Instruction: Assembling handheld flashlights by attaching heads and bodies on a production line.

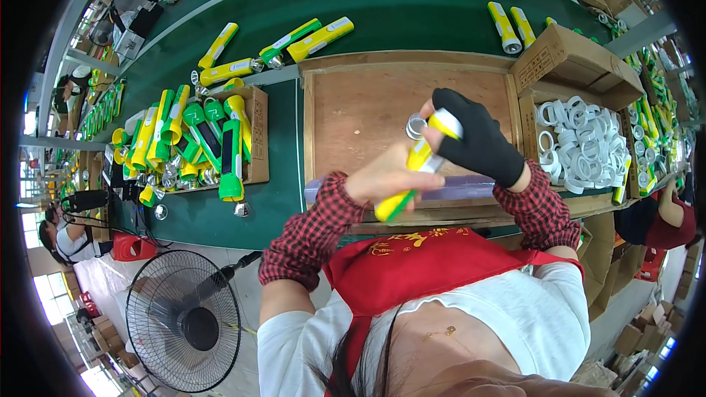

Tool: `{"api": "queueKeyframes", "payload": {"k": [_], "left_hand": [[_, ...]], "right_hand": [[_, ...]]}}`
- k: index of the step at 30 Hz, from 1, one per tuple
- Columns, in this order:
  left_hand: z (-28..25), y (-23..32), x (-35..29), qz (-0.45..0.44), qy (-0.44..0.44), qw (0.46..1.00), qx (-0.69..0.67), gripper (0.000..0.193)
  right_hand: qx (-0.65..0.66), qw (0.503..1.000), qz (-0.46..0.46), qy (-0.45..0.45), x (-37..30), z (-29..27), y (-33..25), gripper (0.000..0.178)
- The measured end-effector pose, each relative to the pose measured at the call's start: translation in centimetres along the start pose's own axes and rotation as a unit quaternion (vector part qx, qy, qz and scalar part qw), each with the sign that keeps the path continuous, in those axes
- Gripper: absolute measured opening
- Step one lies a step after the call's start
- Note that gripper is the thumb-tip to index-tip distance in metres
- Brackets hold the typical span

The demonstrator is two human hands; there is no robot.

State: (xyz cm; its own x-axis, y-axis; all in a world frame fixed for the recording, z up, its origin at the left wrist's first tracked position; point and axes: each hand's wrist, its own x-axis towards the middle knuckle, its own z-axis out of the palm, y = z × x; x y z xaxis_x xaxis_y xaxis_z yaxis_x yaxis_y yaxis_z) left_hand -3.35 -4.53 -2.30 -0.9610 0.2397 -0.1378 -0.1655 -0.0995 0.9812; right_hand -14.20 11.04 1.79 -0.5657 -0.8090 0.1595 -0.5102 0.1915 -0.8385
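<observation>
A yellow and green flashlight (pixel 421 156) is held at a slant over the wooden tray. My left hand (pixel 390 175), slightly blurred, closes round its body, and the green-edged end points toward me. My right hand (pixel 478 140), in a black fingerless glove, is wrapped about the white upper end of the same flashlight. A clear and grey ring-shaped piece (pixel 416 127) shows beside the right fingers; whether they touch it I cannot tell. The glove hides part of the flashlight's upper end.
The wooden tray (pixel 353 114) lies on a green bench. White rings (pixel 585 143) fill a carton at right. Another carton (pixel 259 132) at left holds several flashlights. More flashlights (pixel 320 38) lie behind. A floor fan (pixel 184 320) stands lower left; other people work nearby.
</observation>
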Motion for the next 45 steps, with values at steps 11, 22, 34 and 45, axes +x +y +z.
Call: {"api": "queueKeyframes", "payload": {"k": [11,22,34,45], "left_hand": [[-1.2,2.0,-0.2,-0.198,-0.049,0.971,-0.127,0.033],[-8.8,-3.1,6.9,0.241,0.340,0.775,0.475,0.083],[-25.4,-2.0,11.5,-0.076,0.444,0.837,-0.310,0.045],[-15.3,5.9,10.2,0.340,0.340,0.874,0.073,0.048]], "right_hand": [[0.203,0.976,-0.028,-0.080,1.4,0.1,3.5,0.047],[-0.033,0.987,-0.048,0.152,9.9,-1.0,8.9,0.031],[-0.342,0.904,0.105,0.232,13.7,-7.6,24.1,0.045],[-0.079,0.964,-0.052,0.250,13.8,-3.5,10.4,0.034]]}}
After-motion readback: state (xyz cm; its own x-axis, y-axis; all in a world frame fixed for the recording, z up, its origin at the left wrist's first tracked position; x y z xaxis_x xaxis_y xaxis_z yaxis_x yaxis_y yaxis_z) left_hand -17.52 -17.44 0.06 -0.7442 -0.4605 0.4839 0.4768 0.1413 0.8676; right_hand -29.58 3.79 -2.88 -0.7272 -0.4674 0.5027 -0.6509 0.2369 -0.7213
